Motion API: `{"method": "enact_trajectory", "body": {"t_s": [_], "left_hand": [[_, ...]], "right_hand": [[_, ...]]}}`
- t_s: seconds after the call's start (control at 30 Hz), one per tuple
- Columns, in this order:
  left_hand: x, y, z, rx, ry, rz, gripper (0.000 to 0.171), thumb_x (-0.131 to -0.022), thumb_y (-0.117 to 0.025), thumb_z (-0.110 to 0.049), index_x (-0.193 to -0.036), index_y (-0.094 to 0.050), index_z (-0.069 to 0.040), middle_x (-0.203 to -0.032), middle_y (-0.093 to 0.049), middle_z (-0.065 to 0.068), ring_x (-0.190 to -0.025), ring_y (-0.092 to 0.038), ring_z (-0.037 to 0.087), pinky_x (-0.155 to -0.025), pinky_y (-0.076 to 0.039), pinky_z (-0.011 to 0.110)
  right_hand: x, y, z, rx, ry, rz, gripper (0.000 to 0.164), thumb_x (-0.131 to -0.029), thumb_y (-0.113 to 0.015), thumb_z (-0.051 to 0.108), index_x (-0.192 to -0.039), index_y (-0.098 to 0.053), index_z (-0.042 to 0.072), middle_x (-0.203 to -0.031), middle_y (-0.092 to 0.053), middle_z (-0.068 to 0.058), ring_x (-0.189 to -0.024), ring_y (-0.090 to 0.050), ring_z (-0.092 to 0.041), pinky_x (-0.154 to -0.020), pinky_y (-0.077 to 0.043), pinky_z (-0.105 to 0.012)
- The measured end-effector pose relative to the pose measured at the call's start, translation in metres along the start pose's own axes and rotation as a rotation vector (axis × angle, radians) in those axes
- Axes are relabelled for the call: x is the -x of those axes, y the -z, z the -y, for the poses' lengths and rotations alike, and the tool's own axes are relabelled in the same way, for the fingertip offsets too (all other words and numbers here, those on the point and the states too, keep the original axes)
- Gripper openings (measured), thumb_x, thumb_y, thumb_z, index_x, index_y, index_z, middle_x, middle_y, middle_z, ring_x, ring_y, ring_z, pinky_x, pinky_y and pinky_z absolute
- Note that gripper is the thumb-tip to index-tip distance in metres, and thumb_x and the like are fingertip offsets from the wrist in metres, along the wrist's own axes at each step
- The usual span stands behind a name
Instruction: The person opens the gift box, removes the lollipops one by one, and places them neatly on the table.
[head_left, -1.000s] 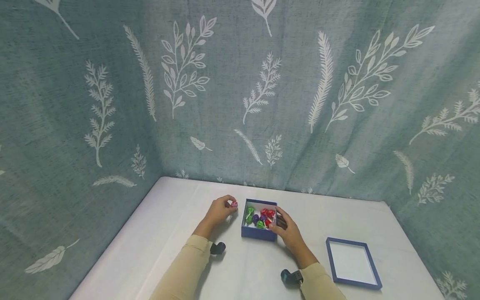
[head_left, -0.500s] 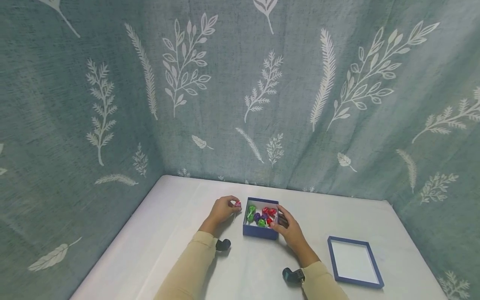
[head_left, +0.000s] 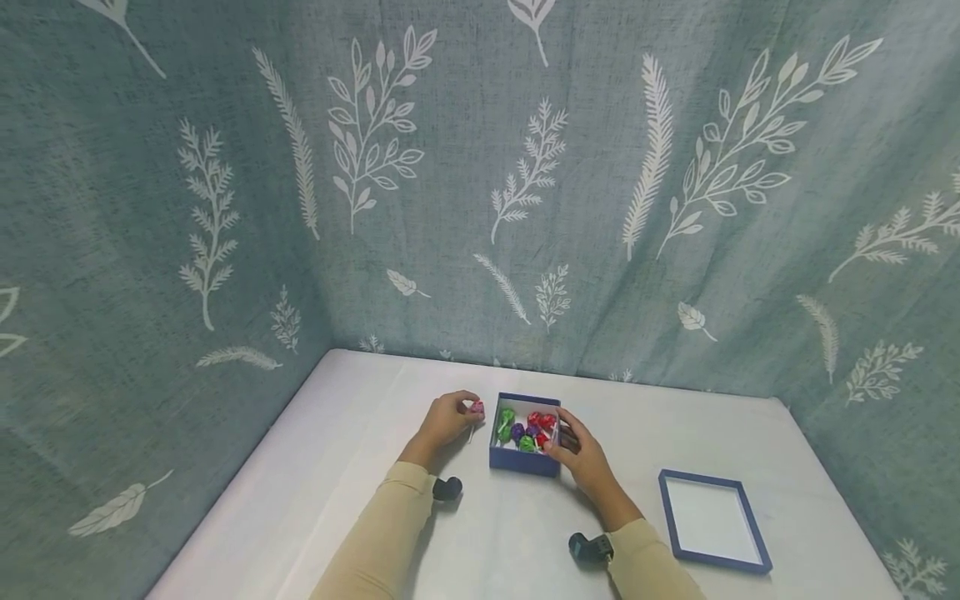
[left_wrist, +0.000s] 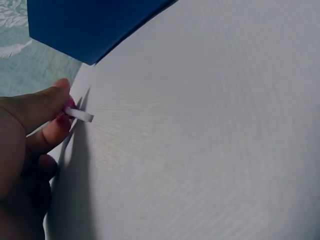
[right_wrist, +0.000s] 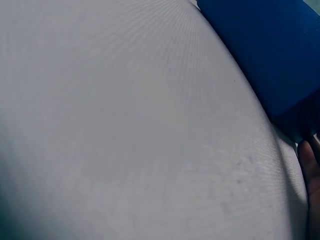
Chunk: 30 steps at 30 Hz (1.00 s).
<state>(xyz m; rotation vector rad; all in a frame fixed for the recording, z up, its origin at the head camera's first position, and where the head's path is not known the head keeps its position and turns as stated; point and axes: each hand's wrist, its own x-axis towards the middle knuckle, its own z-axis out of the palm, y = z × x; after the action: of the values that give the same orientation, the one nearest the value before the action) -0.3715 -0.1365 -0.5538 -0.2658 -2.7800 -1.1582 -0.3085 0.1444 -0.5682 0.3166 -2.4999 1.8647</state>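
My left hand [head_left: 447, 419] pinches a pink-wrapped lollipop [head_left: 477, 407] just left of a blue box, apart from it. In the left wrist view, the lollipop's white stick [left_wrist: 80, 115] pokes out from between thumb and finger, and the wrapped head is mostly hidden. The open box [head_left: 523, 462] has a white inside and holds several green, purple and red lollipops [head_left: 527, 443]. My right hand [head_left: 590, 462] grips the box's right side, thumb near the front corner and fingers farther back. In the right wrist view, only a fingertip [right_wrist: 307, 159] shows beside the blue wall [right_wrist: 265, 50].
A blue-rimmed lid [head_left: 714, 518] lies with its white inside up, at the right of the white table [head_left: 360, 467]. Patterned teal curtains [head_left: 450, 208] stand behind the table and along its sides. A small dark camera sits on each wrist.
My left hand has moved slightly right with the lollipop, a little closer to the box, and the stick now shows below it. My right hand stays on the box. The head view has shifted slightly.
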Motion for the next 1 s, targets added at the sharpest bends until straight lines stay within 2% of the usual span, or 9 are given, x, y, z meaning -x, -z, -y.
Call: {"method": "enact_trajectory", "body": {"t_s": [0.17, 0.27, 0.37, 0.53, 0.7, 0.77, 0.87, 1.0], "left_hand": [[0.001, 0.004, 0.000, 0.038, 0.021, 0.021, 0.035, -0.083, -0.078, -0.024, -0.114, -0.069, -0.009, -0.074, -0.064, -0.002, -0.064, -0.056, 0.013, -0.063, -0.047, 0.032], [0.001, 0.008, -0.003, 0.076, 0.038, 0.024, 0.036, -0.085, -0.077, -0.028, -0.114, -0.069, -0.008, -0.074, -0.065, 0.000, -0.064, -0.058, 0.015, -0.062, -0.048, 0.033], [0.000, 0.013, -0.008, 0.096, 0.043, 0.021, 0.036, -0.086, -0.075, -0.031, -0.113, -0.069, -0.007, -0.075, -0.067, 0.000, -0.068, -0.060, 0.015, -0.067, -0.049, 0.036], [-0.004, 0.022, -0.022, 0.089, 0.021, 0.004, 0.029, -0.089, -0.073, -0.023, -0.112, -0.069, -0.005, -0.075, -0.069, 0.002, -0.072, -0.065, 0.019, -0.080, -0.049, 0.042], [-0.005, 0.026, -0.041, 0.101, 0.017, 0.020, 0.028, -0.090, -0.071, -0.021, -0.113, -0.068, -0.005, -0.076, -0.068, 0.007, -0.068, -0.066, 0.024, -0.067, -0.051, 0.036], [-0.006, 0.025, -0.049, 0.084, 0.014, 0.031, 0.028, -0.090, -0.071, -0.023, -0.114, -0.068, -0.007, -0.078, -0.067, 0.005, -0.065, -0.065, 0.021, -0.060, -0.051, 0.032], [-0.007, 0.019, -0.057, 0.054, 0.002, 0.049, 0.028, -0.090, -0.071, -0.024, -0.113, -0.069, -0.009, -0.081, -0.065, 0.000, -0.066, -0.062, 0.016, -0.057, -0.051, 0.030], [-0.008, 0.011, -0.066, 0.005, -0.046, 0.070, 0.026, -0.089, -0.071, -0.023, -0.112, -0.070, -0.010, -0.083, -0.066, 0.000, -0.071, -0.060, 0.014, -0.060, -0.049, 0.032]], "right_hand": [[0.003, 0.003, 0.005, -0.016, -0.013, 0.014, 0.073, -0.088, -0.074, 0.024, -0.150, -0.037, 0.016, -0.146, -0.042, -0.022, -0.129, -0.045, -0.041, -0.101, -0.039, -0.051], [0.009, 0.005, 0.021, -0.004, -0.009, 0.032, 0.071, -0.090, -0.071, 0.018, -0.150, -0.035, 0.008, -0.144, -0.041, -0.027, -0.127, -0.045, -0.044, -0.099, -0.041, -0.052], [0.013, 0.007, 0.036, 0.014, -0.015, 0.044, 0.070, -0.091, -0.069, 0.015, -0.150, -0.034, 0.003, -0.143, -0.041, -0.029, -0.127, -0.045, -0.046, -0.098, -0.041, -0.052], [0.007, 0.005, 0.022, 0.008, -0.011, 0.033, 0.071, -0.090, -0.071, 0.023, -0.150, -0.036, 0.010, -0.144, -0.042, -0.025, -0.127, -0.046, -0.042, -0.099, -0.040, -0.051], [0.011, 0.006, 0.032, 0.007, -0.027, 0.052, 0.071, -0.090, -0.070, 0.017, -0.151, -0.033, 0.007, -0.145, -0.040, -0.027, -0.129, -0.044, -0.043, -0.101, -0.039, -0.051], [0.009, 0.005, 0.026, 0.006, -0.017, 0.044, 0.072, -0.090, -0.070, 0.019, -0.151, -0.034, 0.008, -0.146, -0.040, -0.026, -0.129, -0.044, -0.043, -0.101, -0.039, -0.051], [0.001, 0.003, 0.008, 0.001, -0.015, 0.028, 0.073, -0.089, -0.072, 0.023, -0.151, -0.035, 0.011, -0.146, -0.040, -0.024, -0.129, -0.044, -0.042, -0.101, -0.038, -0.051], [-0.001, 0.001, 0.003, 0.010, 0.002, 0.007, 0.072, -0.088, -0.073, 0.026, -0.150, -0.037, 0.013, -0.146, -0.042, -0.021, -0.128, -0.046, -0.041, -0.102, -0.038, -0.050]]}}
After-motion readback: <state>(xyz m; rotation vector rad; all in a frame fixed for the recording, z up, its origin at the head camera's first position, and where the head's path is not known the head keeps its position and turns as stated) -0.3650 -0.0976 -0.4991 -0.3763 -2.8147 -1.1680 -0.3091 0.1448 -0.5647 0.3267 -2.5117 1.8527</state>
